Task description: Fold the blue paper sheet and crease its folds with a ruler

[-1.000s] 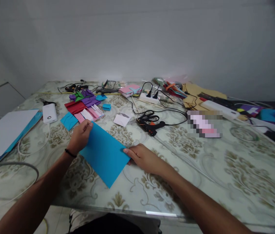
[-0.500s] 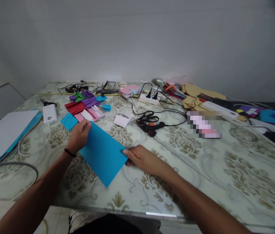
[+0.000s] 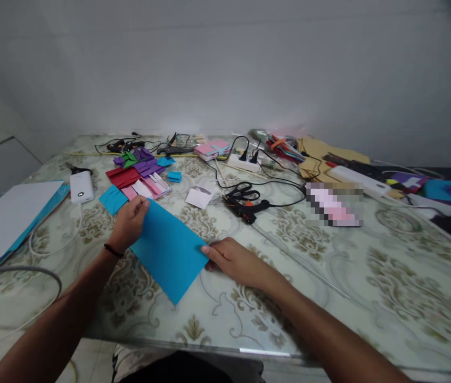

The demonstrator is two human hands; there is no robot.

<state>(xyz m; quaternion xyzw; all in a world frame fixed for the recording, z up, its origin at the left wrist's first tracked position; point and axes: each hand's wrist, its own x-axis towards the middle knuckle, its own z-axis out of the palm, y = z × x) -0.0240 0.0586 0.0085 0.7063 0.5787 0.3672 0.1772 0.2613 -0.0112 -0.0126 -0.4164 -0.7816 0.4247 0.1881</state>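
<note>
A plain blue sheet of paper is held tilted above the patterned tabletop, one corner pointing toward me. My left hand pinches its upper left corner, fingers curled. At the right corner, my right hand grips the sheet with the thumb on top; its other fingers are partly hidden. Just beyond my left hand lie a folded blue paper piece, pink and white folded papers, red folded paper and purple folded papers. A small white paper envelope lies past the sheet.
Black-handled scissors and a black glue gun lie beyond my right hand, wired to a white power strip. A white power bank with a cable and a stack of sheets are at left. Brown paper lies far right.
</note>
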